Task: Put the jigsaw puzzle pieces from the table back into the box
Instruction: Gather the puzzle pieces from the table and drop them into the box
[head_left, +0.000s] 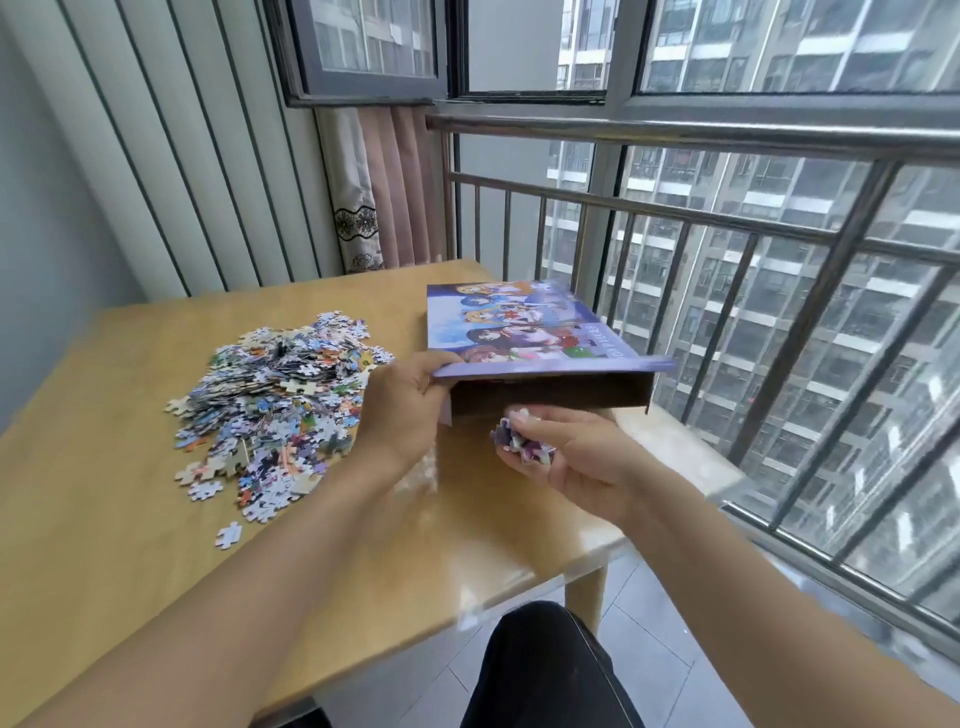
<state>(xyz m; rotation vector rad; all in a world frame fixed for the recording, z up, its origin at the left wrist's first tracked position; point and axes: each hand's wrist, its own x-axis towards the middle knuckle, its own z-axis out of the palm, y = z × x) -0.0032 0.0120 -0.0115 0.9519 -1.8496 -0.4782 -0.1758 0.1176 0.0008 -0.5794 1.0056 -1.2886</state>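
Box (524, 327) mouth faces the person; right hand (571, 457) grips pieces (522, 441).

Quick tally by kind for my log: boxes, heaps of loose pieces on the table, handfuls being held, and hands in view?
Boxes: 1, the puzzle box, its open end held by the left hand
Heaps of pieces on the table: 1, the pile
Handfuls held: 1, the handful in the right hand
Hands: 2
Total: 5
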